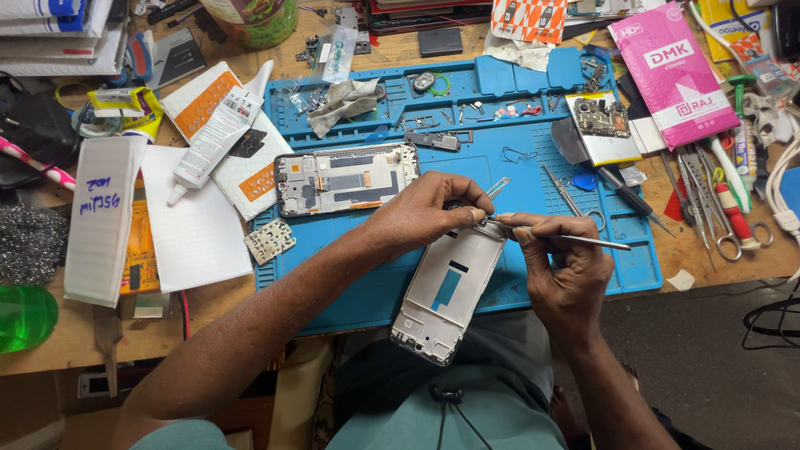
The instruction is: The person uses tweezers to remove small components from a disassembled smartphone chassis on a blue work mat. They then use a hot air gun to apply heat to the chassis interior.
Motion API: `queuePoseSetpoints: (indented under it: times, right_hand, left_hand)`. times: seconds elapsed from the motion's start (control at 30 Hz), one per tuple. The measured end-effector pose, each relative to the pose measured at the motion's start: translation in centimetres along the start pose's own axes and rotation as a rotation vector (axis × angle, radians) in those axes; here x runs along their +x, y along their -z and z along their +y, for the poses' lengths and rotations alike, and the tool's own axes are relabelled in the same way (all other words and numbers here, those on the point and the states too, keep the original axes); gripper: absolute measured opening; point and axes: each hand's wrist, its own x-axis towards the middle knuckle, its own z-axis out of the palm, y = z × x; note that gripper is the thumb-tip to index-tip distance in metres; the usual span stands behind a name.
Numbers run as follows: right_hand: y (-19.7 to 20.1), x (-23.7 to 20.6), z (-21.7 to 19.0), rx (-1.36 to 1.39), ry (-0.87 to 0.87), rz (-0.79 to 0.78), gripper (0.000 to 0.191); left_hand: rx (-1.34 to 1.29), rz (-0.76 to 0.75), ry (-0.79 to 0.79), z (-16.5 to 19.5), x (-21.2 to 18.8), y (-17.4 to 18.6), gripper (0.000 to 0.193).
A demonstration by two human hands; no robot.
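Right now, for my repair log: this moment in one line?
left hand: holds phone frame | right hand: tweezers at frame top | mat: second phone

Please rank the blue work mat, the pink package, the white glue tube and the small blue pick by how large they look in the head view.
1. blue work mat
2. pink package
3. white glue tube, fairly close to the package
4. small blue pick

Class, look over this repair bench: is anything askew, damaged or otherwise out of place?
Nothing looks damaged. The phone frame hangs tilted off the blue mat, held by the left hand while the right hand works tweezers.
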Motion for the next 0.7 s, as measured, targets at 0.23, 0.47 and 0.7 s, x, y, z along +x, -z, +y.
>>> queuePoseSetpoints:
  times: [0.23, 0.47, 0.7]
  right_hand:
    - [-0.04, -0.04, -0.09, -0.011, -0.018, 0.010, 0.022]
    - [-0.02, -0.06, 0.17, 0.031, -0.015, 0.014, 0.020]
    - [-0.22, -0.01, -0.19, -0.005, -0.013, 0.006, 0.021]
  left_hand:
    - [0.011, 0.010, 0.005, 0.00, 0.05, -0.17, 0.023]
    - [0.022, 0.020, 0.017, 0.17, -0.05, -0.18, 0.024]
    - [0.025, 0.020, -0.007, 0.07, -0.04, -0.18, 0.024]
